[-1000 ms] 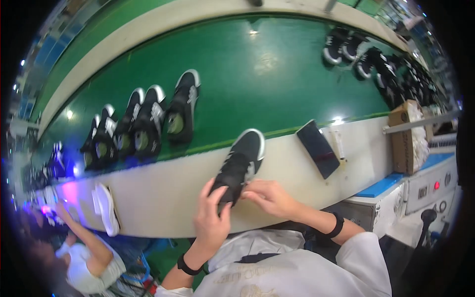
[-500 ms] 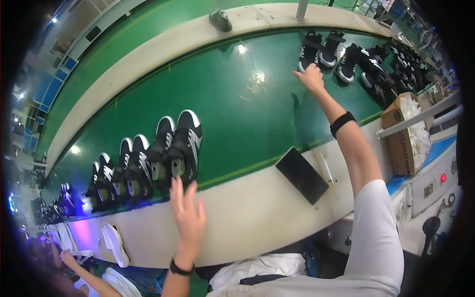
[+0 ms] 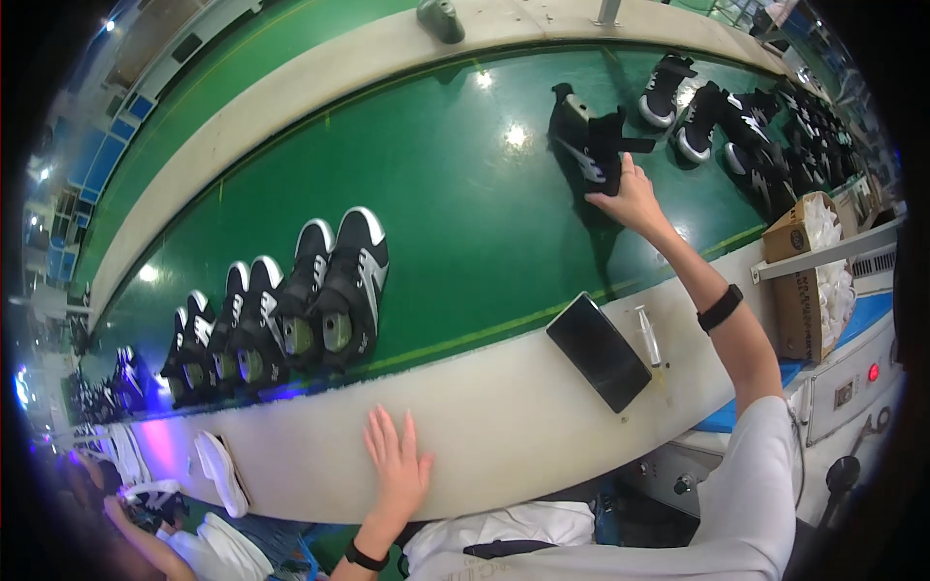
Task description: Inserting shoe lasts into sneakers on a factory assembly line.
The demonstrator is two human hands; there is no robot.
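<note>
- We see the right hand point(image 3: 632, 201) grasping a black shoe point(image 3: 581, 145) by its front end, thumb on the near side; the heel points away and a loose strap sticks out to the right.
- The shoe is over the green surface point(image 3: 455, 252), right of its middle; we cannot tell whether it touches it.
- The right arm reaches forward, nearly straight, with a dark wristband point(image 3: 720, 308).
- The left hand point(image 3: 398, 473) is empty, palm down, fingers slightly spread, over the pale near ledge point(image 3: 504, 426); we cannot tell whether it rests there. Its forearm enters from below.
- On this ledge we note a dark flat device point(image 3: 599, 351), a slim white tube point(image 3: 648, 336) just beside it and, well to the left, a white sole point(image 3: 221, 473).
- A row of black shoes point(image 3: 349, 281) lines the green surface at left, toes away from us; a cluster point(image 3: 699, 124) crowds its right end.
- At right we find a cardboard box point(image 3: 799, 310) of white material and a cabinet with a red light point(image 3: 874, 372).
- Beyond the pale far ledge point(image 3: 262, 111) lies green floor point(image 3: 310, 27); at lower left we see a co-worker point(image 3: 213, 554).
</note>
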